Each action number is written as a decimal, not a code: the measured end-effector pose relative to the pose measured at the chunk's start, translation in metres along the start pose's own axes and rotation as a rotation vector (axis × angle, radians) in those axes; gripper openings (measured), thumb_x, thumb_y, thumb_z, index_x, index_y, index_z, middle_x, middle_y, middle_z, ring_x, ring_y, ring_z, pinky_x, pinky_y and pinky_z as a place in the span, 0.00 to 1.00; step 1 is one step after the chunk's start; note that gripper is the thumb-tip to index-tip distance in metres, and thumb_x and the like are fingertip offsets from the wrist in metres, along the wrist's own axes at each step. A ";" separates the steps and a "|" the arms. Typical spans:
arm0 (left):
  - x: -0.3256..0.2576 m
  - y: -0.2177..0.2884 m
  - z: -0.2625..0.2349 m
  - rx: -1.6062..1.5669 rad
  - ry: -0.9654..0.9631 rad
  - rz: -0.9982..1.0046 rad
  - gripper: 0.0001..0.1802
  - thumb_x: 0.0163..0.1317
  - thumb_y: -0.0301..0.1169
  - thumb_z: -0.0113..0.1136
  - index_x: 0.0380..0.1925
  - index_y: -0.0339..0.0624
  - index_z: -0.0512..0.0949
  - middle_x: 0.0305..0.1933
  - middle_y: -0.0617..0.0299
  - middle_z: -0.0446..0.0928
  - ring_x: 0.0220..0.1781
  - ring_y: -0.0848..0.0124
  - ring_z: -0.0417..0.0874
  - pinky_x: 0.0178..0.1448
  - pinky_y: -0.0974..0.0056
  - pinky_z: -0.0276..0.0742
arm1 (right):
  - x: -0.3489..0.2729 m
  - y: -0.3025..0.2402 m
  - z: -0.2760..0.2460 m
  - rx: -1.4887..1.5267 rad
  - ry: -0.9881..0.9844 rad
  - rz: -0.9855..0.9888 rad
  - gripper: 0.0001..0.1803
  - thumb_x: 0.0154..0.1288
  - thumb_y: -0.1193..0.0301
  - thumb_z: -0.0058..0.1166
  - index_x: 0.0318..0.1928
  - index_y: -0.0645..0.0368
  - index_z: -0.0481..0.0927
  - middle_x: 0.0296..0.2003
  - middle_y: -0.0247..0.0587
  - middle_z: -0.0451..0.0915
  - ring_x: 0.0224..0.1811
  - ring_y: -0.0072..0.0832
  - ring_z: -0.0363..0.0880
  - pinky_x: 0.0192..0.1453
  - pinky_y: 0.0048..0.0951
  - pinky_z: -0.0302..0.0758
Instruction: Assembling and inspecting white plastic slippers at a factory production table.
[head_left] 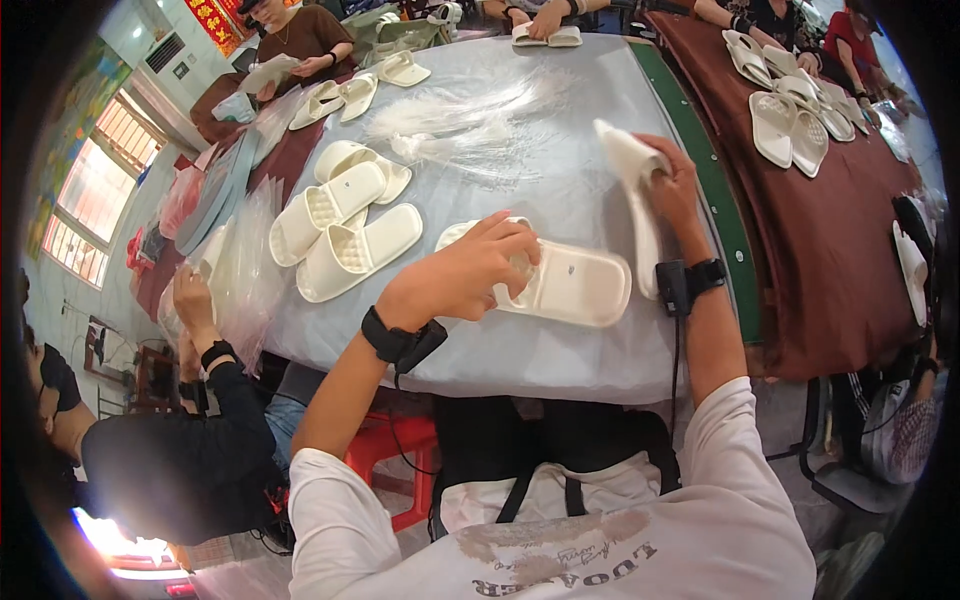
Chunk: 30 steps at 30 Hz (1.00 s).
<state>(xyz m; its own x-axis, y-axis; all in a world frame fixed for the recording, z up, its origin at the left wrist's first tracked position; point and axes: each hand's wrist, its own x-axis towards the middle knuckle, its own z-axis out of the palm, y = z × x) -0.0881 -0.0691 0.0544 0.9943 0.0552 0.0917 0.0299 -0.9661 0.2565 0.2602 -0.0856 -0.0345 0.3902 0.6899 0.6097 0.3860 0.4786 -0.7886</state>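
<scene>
A cream slipper [585,287] lies sole down in front of me, its heel end pointing right. My left hand [490,262] is closed over its strap, fingers curled, hiding part of the toe end. In my right hand [675,180] a second cream slipper [640,215] is gripped by its strap and tilted up on its side, a little blurred. To the left of my left hand, several more cream slippers [375,243] lie overlapping in a loose pile.
Thin clear plastic bags [480,125] lie spread on the pale covered table [560,360]. A co-worker on the left handles plastic bags [245,260]. Across the table, other people's hands hold slippers [545,37]. More slippers [790,125] rest on a brown-covered table to the right.
</scene>
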 end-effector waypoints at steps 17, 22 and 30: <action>0.010 -0.053 -0.010 -0.373 0.229 -0.145 0.19 0.44 0.08 0.50 0.32 0.36 0.83 0.40 0.57 0.87 0.51 0.60 0.88 0.55 0.61 0.82 | -0.012 -0.048 0.026 0.061 -0.695 -0.080 0.15 0.66 0.65 0.64 0.45 0.64 0.87 0.45 0.42 0.86 0.52 0.35 0.82 0.62 0.35 0.75; 0.037 -0.126 0.005 -0.181 0.509 -0.364 0.11 0.65 0.19 0.55 0.42 0.37 0.85 0.41 0.56 0.87 0.45 0.65 0.87 0.52 0.62 0.81 | -0.016 -0.040 0.029 0.250 -0.692 0.149 0.31 0.74 0.45 0.52 0.44 0.66 0.86 0.44 0.43 0.86 0.50 0.30 0.82 0.58 0.30 0.76; 0.099 -0.161 0.010 -0.165 0.244 -0.431 0.08 0.65 0.25 0.64 0.42 0.38 0.85 0.41 0.54 0.86 0.43 0.62 0.86 0.49 0.60 0.80 | -0.018 -0.032 0.031 0.324 -0.619 0.191 0.31 0.80 0.48 0.45 0.40 0.67 0.86 0.41 0.43 0.87 0.47 0.28 0.83 0.57 0.30 0.76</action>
<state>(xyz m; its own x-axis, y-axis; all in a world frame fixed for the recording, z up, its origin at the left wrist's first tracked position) 0.0067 0.0891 0.0124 0.8419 0.5152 0.1605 0.3953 -0.7912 0.4666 0.2153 -0.0968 -0.0227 -0.1560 0.9128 0.3773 0.0542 0.3893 -0.9195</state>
